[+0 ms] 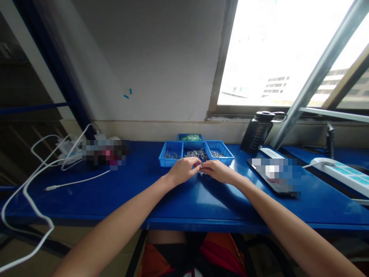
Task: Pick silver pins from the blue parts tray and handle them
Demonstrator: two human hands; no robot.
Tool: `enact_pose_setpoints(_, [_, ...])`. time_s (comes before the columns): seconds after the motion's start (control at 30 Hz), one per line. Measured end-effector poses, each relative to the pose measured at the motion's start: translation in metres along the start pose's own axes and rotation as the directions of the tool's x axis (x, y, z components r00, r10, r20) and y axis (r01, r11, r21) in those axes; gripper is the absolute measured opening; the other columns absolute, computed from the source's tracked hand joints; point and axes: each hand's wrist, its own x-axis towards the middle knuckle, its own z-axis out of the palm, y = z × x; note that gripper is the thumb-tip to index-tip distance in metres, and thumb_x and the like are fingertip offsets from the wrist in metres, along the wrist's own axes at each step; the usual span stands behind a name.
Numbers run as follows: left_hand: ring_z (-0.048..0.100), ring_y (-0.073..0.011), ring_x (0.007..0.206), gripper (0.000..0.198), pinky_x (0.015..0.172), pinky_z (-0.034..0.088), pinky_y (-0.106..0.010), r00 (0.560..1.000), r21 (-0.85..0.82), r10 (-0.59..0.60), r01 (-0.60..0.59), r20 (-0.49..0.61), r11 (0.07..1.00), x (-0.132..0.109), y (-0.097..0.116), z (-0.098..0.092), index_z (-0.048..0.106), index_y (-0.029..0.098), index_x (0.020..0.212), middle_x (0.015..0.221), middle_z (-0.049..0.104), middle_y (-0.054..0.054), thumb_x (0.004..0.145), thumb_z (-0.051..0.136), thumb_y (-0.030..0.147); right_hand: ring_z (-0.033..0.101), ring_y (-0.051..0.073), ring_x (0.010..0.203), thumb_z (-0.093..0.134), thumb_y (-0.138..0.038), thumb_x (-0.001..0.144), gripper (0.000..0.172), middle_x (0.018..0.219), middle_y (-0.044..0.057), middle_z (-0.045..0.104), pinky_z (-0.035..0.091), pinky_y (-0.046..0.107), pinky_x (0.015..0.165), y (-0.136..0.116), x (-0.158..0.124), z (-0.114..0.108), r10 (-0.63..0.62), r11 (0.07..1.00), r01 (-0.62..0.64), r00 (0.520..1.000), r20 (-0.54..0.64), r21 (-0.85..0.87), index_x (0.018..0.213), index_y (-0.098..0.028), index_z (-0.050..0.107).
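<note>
My left hand (184,169) and my right hand (218,171) meet fingertip to fingertip over the blue table (121,192), just in front of the blue trays. Both hands are closed in a pinch on a small metal part that is too small to name. The middle tray (195,154) holds a heap of small metal pieces. The left tray (171,154) and the right tray (219,150) hold fewer of them. A fourth tray (190,137) behind them holds green parts.
A dark water bottle (257,132) stands right of the trays by the window. A flat black device (273,177) lies to the right, and a white power strip (341,173) further right. White cables (52,169) and chargers lie at the left end.
</note>
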Motion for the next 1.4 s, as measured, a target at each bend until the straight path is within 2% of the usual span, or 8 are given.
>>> enact_pose_setpoints(0.33, [0.059,-0.0142,0.078,0.028,0.068,0.044,-0.022,0.996,-0.006,0.052,-0.051,0.071,0.999,-0.001,0.002,0.002,0.059,0.022,0.107,0.087,0.064,-0.001,0.082,0.048,0.026,0.051,0.012,0.058,0.045,-0.023,0.083,0.021,0.066,0.003,0.061,0.036,0.022,0.055,0.000,-0.001,0.001,0.059,0.998,-0.060,0.998,0.010,0.021,0.078,-0.015,0.064])
enact_pose_setpoints(0.57, [0.061,-0.0161,0.079,0.028,0.072,0.045,-0.025,0.995,0.055,-0.078,0.082,-0.065,0.995,0.000,-0.003,0.002,0.062,0.021,0.102,0.097,0.066,-0.003,0.085,0.043,0.032,0.055,0.014,0.063,0.049,-0.030,0.083,0.021,0.070,0.003,0.063,0.038,0.023,0.059,0.002,-0.001,-0.008,0.113,0.993,-0.116,0.988,-0.103,-0.025,0.081,-0.018,0.065])
enact_pose_setpoints(0.7, [0.062,-0.0175,0.079,0.028,0.071,0.045,-0.025,0.989,0.098,-0.116,0.124,-0.091,0.987,0.001,-0.006,0.001,0.063,0.022,0.098,0.093,0.068,-0.003,0.086,0.040,0.032,0.055,0.014,0.065,0.049,-0.030,0.084,0.021,0.071,0.003,0.063,0.038,0.024,0.061,0.001,-0.002,-0.014,0.096,0.993,-0.106,0.979,-0.181,-0.046,0.079,-0.018,0.065])
enact_pose_setpoints(0.87, [0.062,-0.0192,0.078,0.027,0.067,0.045,-0.026,0.992,0.114,-0.126,0.122,0.026,0.986,0.000,-0.008,0.004,0.064,0.022,0.094,0.083,0.068,-0.003,0.084,0.042,0.033,0.055,0.013,0.068,0.049,-0.030,0.083,0.019,0.077,0.003,0.064,0.040,0.024,0.063,-0.006,-0.002,-0.017,0.067,0.998,-0.068,0.964,-0.257,0.008,0.080,-0.018,0.064])
enact_pose_setpoints(1.0, [0.061,-0.0183,0.074,0.026,0.064,0.044,-0.025,0.990,0.102,-0.099,0.088,0.105,0.991,-0.001,-0.005,0.010,0.064,0.022,0.093,0.078,0.067,-0.002,0.083,0.043,0.034,0.055,0.013,0.067,0.049,-0.030,0.084,0.019,0.077,0.003,0.064,0.040,0.022,0.062,-0.014,-0.002,-0.014,0.011,0.999,-0.003,0.968,-0.253,0.035,0.081,-0.019,0.064])
enact_pose_setpoints(1.13, [0.061,-0.0171,0.071,0.024,0.063,0.043,-0.024,0.986,0.084,-0.103,0.093,0.128,0.992,-0.001,-0.005,0.011,0.063,0.022,0.091,0.076,0.066,-0.001,0.082,0.044,0.034,0.056,0.013,0.068,0.048,-0.030,0.085,0.020,0.078,0.003,0.065,0.041,0.022,0.064,-0.015,-0.001,-0.012,-0.011,0.999,0.020,0.970,-0.244,0.035,0.083,-0.019,0.064])
enact_pose_setpoints(1.27, [0.060,-0.0159,0.066,0.023,0.059,0.041,-0.023,0.986,0.070,-0.151,0.146,0.074,0.987,-0.001,-0.005,0.008,0.063,0.020,0.088,0.073,0.065,-0.001,0.081,0.046,0.035,0.057,0.013,0.072,0.049,-0.029,0.084,0.018,0.082,0.003,0.066,0.042,0.023,0.067,-0.008,-0.001,-0.015,0.027,0.999,-0.019,0.959,-0.283,0.031,0.084,-0.019,0.064])
enact_pose_setpoints(1.4, [0.058,-0.0145,0.063,0.023,0.057,0.039,-0.022,0.982,0.028,-0.183,0.185,-0.052,0.982,0.000,-0.004,0.004,0.061,0.020,0.086,0.069,0.064,0.000,0.083,0.045,0.036,0.057,0.014,0.072,0.049,-0.027,0.084,0.017,0.080,0.003,0.066,0.041,0.023,0.067,0.001,-0.001,-0.018,0.077,0.997,-0.076,0.956,-0.282,0.014,0.082,-0.019,0.064])
